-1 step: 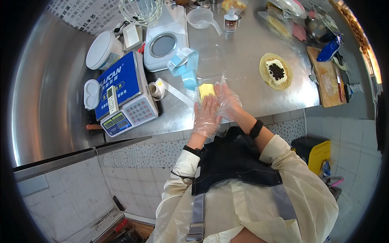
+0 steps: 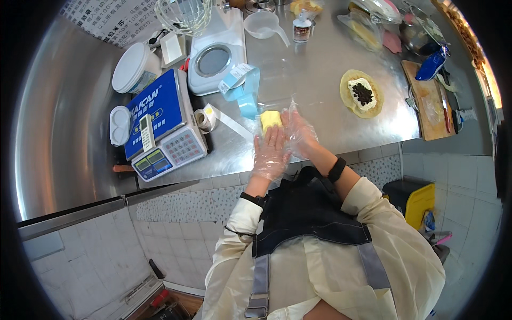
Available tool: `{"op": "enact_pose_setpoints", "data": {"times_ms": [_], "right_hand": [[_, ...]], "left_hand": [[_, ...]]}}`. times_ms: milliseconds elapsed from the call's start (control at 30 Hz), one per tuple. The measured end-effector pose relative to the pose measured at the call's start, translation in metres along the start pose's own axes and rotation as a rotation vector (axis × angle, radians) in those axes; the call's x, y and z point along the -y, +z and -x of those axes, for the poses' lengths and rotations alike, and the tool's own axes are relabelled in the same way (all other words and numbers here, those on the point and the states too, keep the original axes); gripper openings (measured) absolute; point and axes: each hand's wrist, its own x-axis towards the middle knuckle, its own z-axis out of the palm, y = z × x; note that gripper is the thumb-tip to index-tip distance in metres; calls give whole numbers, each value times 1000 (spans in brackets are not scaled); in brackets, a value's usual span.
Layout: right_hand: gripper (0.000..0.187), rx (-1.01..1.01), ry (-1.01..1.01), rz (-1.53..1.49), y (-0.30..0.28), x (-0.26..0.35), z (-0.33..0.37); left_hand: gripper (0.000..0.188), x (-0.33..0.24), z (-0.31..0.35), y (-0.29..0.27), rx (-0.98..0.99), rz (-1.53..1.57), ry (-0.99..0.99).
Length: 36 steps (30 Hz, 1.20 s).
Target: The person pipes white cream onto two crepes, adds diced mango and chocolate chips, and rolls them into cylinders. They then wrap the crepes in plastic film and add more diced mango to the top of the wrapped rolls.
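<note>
A small folded yellow pancake parcel (image 2: 271,120) lies on clear plastic film close to the front of the steel table. My left hand (image 2: 271,154), in a clear plastic glove, rests with its fingers stretched over the near part of the parcel. Along the parcel's right side stands my right hand (image 2: 300,130), gloved too, its fingers fairly straight and its inner side partly hidden. Further right, a round flat pancake (image 2: 380,98) lies spread out, topped with white cream and a heap of dark pieces (image 2: 362,95).
A kitchen scale (image 2: 178,144) bearing a blue panel stands left, beside a label roll (image 2: 204,120) and a light-blue strip (image 2: 248,104). Behind are a white machine (image 2: 213,64), a strainer-like plastic cup (image 2: 261,25) and a bottle (image 2: 302,32). A wooden board (image 2: 424,101) with a knife (image 2: 446,113) sits right.
</note>
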Motion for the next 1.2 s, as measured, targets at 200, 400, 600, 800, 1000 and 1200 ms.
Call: {"op": "enact_pose_setpoints", "data": {"times_ms": [200,400,600,800,1000,1200], "right_hand": [[63,90,-232,284,-36,52,42],[29,-124,-588,678,-142,198,96],[29,-228,-615,1201,-188,325,21],[42,169,-374,1974,-206,329,-98],[35,490,-337,2001,-212,303,-122],[26,636,-328,1887,-223,311,-122]], "left_hand": [[65,-1,22,-11,-289,183,-1],[51,-21,44,-35,-730,952,-165],[39,-71,46,-54,-888,1393,-430],[33,-141,27,-19,-1117,1556,-670],[32,-224,19,11,-1272,1619,-958],[30,-266,24,16,-1347,1549,-1041]]}}
